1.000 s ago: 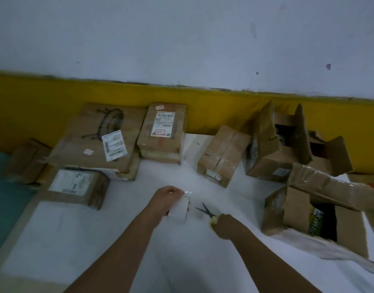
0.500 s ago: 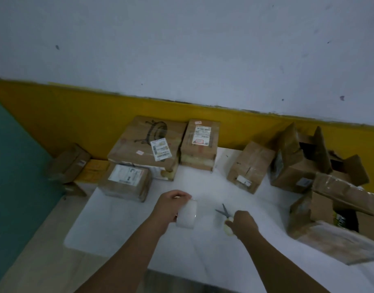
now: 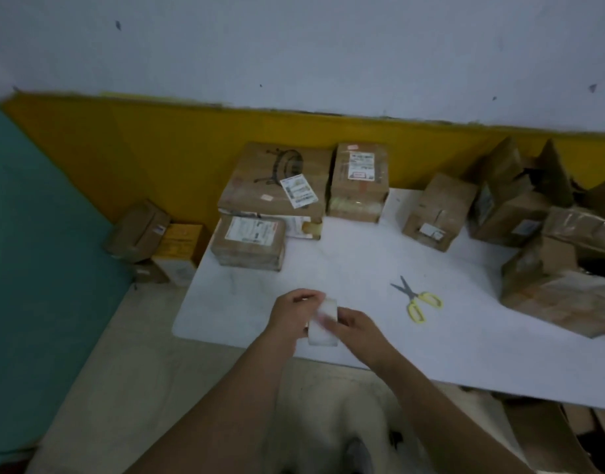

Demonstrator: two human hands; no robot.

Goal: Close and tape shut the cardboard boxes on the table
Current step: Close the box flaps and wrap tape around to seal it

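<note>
My left hand (image 3: 292, 316) grips a roll of clear tape (image 3: 323, 331) over the white table's (image 3: 362, 268) near left edge. My right hand (image 3: 354, 325) touches the roll from the right, its fingers on the roll's face. Yellow-handled scissors (image 3: 416, 300) lie loose on the table to the right. Closed cardboard boxes stand at the back: a large one with a drawing (image 3: 277, 181), a labelled one (image 3: 359, 181), a small one in front (image 3: 249, 242) and a tilted one (image 3: 438, 212). Open boxes with raised flaps sit at the right (image 3: 520, 200) (image 3: 561, 282).
More boxes, one brown (image 3: 136, 230) and one yellow (image 3: 179, 244), lie on the floor left of the table against the yellow wall band. A teal surface (image 3: 37, 268) fills the left. Cardboard pieces (image 3: 550, 436) lie under the table's right side.
My right hand has let go of the scissors, which now lie on the table, and has moved left to the tape roll. The view has shifted left and back.
</note>
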